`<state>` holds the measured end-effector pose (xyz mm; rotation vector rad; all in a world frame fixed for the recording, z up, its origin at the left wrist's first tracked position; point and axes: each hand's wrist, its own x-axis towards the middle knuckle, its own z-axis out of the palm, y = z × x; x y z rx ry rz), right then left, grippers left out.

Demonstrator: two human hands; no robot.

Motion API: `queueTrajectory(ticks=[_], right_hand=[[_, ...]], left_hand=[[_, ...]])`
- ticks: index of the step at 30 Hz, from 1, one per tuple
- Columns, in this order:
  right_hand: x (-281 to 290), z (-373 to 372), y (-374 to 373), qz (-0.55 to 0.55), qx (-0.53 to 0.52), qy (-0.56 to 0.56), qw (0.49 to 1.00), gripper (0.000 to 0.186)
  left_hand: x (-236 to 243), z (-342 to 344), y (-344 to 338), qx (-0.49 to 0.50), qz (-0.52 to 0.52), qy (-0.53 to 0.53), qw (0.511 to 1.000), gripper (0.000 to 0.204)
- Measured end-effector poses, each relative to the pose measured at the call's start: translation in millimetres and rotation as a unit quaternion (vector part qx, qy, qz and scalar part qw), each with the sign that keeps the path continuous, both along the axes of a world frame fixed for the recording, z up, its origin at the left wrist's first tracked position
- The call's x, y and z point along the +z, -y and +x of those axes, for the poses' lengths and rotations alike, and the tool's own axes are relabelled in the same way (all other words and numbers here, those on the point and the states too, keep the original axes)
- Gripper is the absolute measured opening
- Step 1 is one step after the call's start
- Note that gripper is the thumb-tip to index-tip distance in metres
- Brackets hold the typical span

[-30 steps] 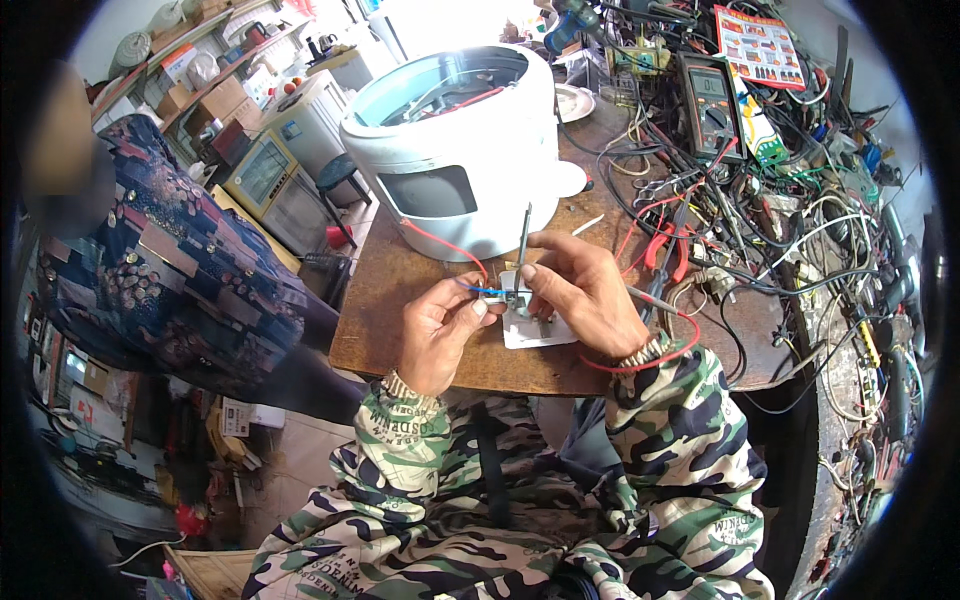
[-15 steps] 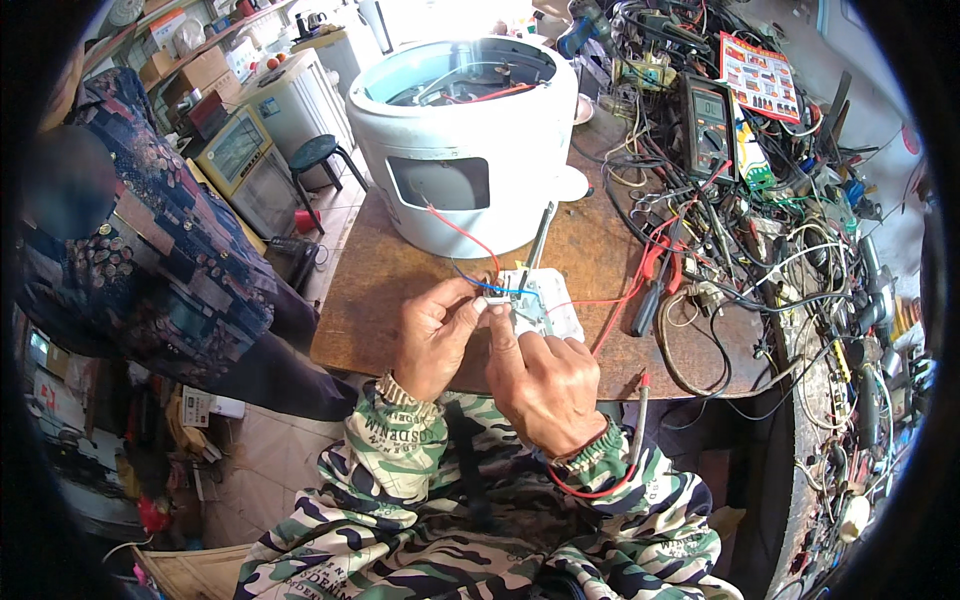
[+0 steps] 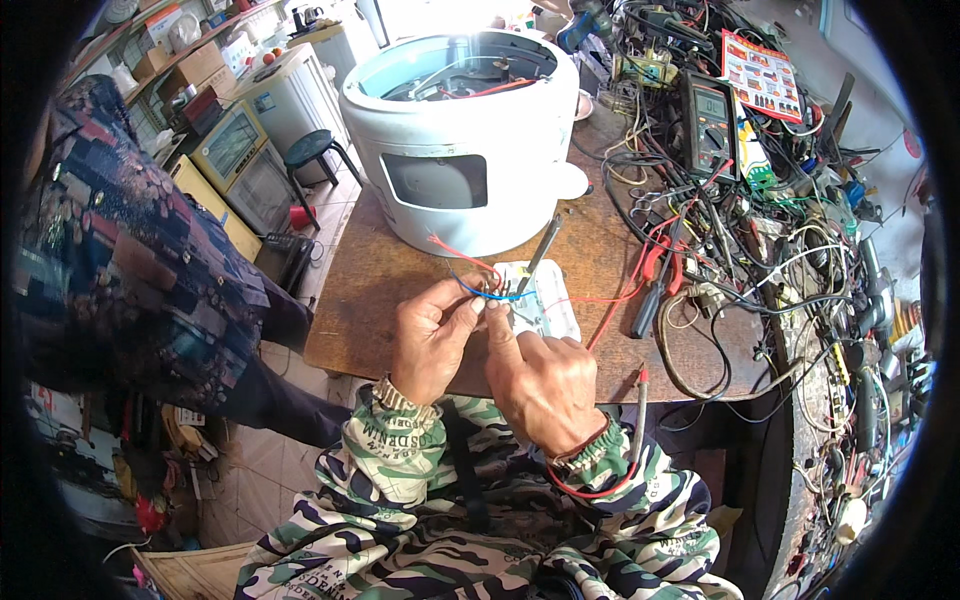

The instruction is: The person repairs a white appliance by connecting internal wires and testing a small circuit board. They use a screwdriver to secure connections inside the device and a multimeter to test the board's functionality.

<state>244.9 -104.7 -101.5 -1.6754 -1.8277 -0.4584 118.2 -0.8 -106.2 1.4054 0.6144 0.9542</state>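
Note:
Both my hands meet over the front of the wooden table. My left hand (image 3: 432, 335) is closed in a pinch on a small part with wires, mostly hidden by the fingertips. Against the same part presses the thumb side of my right hand (image 3: 545, 378), its fingers curled. A blue wire (image 3: 512, 297) and a red wire (image 3: 462, 257) run from there. Just beyond the fingertips lies a white plastic panel (image 3: 562, 302), with a dark, narrow metal tool (image 3: 542, 250) slanting up from it. Behind stands a white, round appliance shell (image 3: 460, 225) with a rectangular opening.
Right of my hands lie red-handled pliers (image 3: 660, 262), a dark-handled tool (image 3: 646, 310) and a multimeter (image 3: 708, 125) among tangled cables. A red-tipped probe (image 3: 642, 378) hangs by my right sleeve. At the left stands a person in a patterned top (image 3: 130, 230), near a stool (image 3: 308, 150).
The hands keep nearly the same pinch. The slanted metal tool leans slightly more to the right and its top sits lower. The person at the left has shifted a little.

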Motion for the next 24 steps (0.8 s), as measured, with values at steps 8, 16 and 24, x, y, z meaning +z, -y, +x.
queueTrajectory(ticks=[8, 16, 24], right_hand=[[1.7, 0.1, 0.1, -0.007, 0.007, -0.010, 1.000, 0.049], [3.6, 0.1, 0.5, -0.024, 0.001, -0.007, 1.000, 0.048], [5.2, -0.9, 0.3, -0.028, 0.003, -0.010, 1.000, 0.047]], left_hand=[[-0.7, -1.4, -1.4, 0.000, 0.015, -0.005, 1.000, 0.025], [-3.5, -1.4, -1.5, 0.001, -0.013, 0.011, 1.000, 0.023], [-0.3, -1.5, -0.4, 0.009, 0.022, -0.002, 1.000, 0.023]])
